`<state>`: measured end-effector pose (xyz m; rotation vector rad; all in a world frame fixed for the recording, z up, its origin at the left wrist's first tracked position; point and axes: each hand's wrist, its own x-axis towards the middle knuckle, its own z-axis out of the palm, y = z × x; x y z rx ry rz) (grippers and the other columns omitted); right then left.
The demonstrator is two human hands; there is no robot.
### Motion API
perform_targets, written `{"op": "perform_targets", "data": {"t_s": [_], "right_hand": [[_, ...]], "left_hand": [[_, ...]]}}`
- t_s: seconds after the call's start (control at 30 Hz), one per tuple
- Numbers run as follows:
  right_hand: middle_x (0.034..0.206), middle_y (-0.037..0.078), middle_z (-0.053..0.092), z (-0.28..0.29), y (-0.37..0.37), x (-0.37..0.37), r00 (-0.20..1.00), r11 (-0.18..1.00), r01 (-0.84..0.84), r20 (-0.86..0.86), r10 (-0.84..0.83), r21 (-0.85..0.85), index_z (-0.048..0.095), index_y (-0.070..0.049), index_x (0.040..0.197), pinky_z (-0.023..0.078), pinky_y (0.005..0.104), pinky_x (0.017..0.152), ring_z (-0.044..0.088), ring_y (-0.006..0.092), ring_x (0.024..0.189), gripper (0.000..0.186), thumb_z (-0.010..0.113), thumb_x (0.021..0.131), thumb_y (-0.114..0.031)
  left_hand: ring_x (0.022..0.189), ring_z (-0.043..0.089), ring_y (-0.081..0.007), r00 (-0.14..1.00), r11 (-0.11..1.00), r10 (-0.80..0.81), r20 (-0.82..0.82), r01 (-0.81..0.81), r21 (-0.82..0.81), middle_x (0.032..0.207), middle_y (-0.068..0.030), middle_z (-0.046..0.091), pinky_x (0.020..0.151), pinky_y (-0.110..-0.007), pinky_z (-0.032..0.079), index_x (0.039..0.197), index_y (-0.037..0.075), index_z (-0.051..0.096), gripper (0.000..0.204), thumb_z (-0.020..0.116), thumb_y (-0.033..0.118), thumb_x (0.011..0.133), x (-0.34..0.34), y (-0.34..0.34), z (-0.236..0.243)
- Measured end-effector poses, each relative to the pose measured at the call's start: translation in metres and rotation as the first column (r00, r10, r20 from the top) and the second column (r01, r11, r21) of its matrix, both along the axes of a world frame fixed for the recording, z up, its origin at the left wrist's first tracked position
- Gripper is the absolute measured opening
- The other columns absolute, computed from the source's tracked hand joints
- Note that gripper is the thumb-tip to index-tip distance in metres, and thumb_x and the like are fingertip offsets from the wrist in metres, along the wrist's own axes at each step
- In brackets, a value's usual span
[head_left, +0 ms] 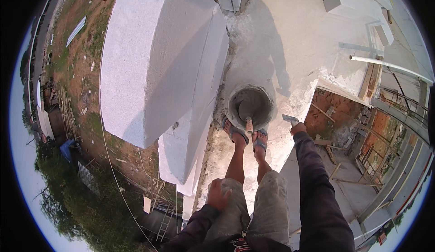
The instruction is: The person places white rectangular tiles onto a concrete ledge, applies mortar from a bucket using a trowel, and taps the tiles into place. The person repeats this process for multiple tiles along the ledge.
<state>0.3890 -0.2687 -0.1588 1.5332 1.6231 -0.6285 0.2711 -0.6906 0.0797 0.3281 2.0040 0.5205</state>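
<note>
My right hand (298, 128) is closed round the handle of a scraper (290, 118) with a flat grey blade, held out over the slab near a floor opening. My left hand (219, 194) rests on my left knee, fingers lying over the trouser cloth and nothing visible in them. Between my sandalled feet and the shadowed slab stands a round grey bucket (231, 101), its inside coated with mortar. A tool's rounded handle (249, 125) leans over the bucket's near rim; its lower part lies in the bucket.
A wall of white blocks (131, 61) runs along my left, with a drop to the ground beyond. The slab edge borders a deep opening (337, 104) at right. More white blocks (342, 0) and a pale pipe (389, 65) lie at far right.
</note>
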Motion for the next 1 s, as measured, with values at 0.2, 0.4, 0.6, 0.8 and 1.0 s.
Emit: {"op": "perform_targets", "data": {"t_s": [0.2,0.4,0.6,0.8,1.0], "right_hand": [[0.112,0.017,0.06,-0.058,-0.034,-0.021,0.935,0.833,0.097,-0.337,0.111,0.545,0.062,-0.004,0.12,0.049,0.054,0.088,0.06,0.0383,0.109,0.037,0.067,0.084,-0.012],[0.097,0.018,0.063,-0.003,-0.1,-0.1,0.562,0.957,-0.023,-0.788,0.251,0.289,0.068,-0.004,0.097,0.049,0.0496,0.082,0.062,0.0381,0.097,0.016,0.068,0.085,-0.015],[0.101,0.02,0.069,-0.027,-0.133,-0.148,0.715,0.851,-0.494,-0.472,0.515,0.18,0.074,-0.003,0.094,0.051,0.0494,0.08,0.067,0.0368,0.095,0.031,0.068,0.082,-0.031],[0.103,0.024,0.07,-0.043,-0.105,-0.141,0.859,0.948,-0.317,-0.426,0.283,-0.008,0.072,-0.001,0.098,0.054,0.0505,0.084,0.068,0.0415,0.099,0.033,0.07,0.078,-0.028],[0.102,0.022,0.07,0.062,-0.065,-0.104,0.734,0.828,-0.555,-0.419,0.535,0.084,0.069,0.0,0.095,0.057,0.0464,0.078,0.07,0.0381,0.092,0.023,0.063,0.081,-0.017]], "left_hand": [[0.112,0.061,-0.0314,0.969,0.97,0.243,0.049,-0.241,-0.029,0.125,-0.0196,0.061,0.096,-0.042,0.049,0.129,-0.002,0.055,0.057,0.075,0.03,0.086,-0.012,0.032,-0.141],[0.119,0.056,-0.0219,0.544,0.598,0.773,0.328,-0.796,-0.09,0.135,-0.0098,0.056,0.095,-0.037,0.047,0.146,0.004,0.041,0.069,0.071,0.028,0.089,-0.072,0.102,-0.265],[0.132,0.047,-0.0313,0.462,0.579,0.729,0.506,-0.81,-0.095,0.137,-0.0128,0.052,0.106,-0.052,0.037,0.141,0.008,0.045,0.061,0.069,0.033,0.09,-0.1,0.132,-0.307],[0.119,0.058,-0.024,0.528,0.629,0.604,0.597,-0.776,0.05,0.128,-0.011,0.058,0.097,-0.046,0.051,0.132,0.006,0.052,0.046,0.067,0.021,0.092,-0.092,0.152,-0.308],[0.075,0.063,-0.0177,0.559,0.534,0.761,0.329,-0.828,0.172,0.085,-0.0059,0.067,0.07,-0.034,0.052,0.099,-0.005,0.066,0.025,0.07,0.014,0.083,-0.041,0.174,-0.247]]}}
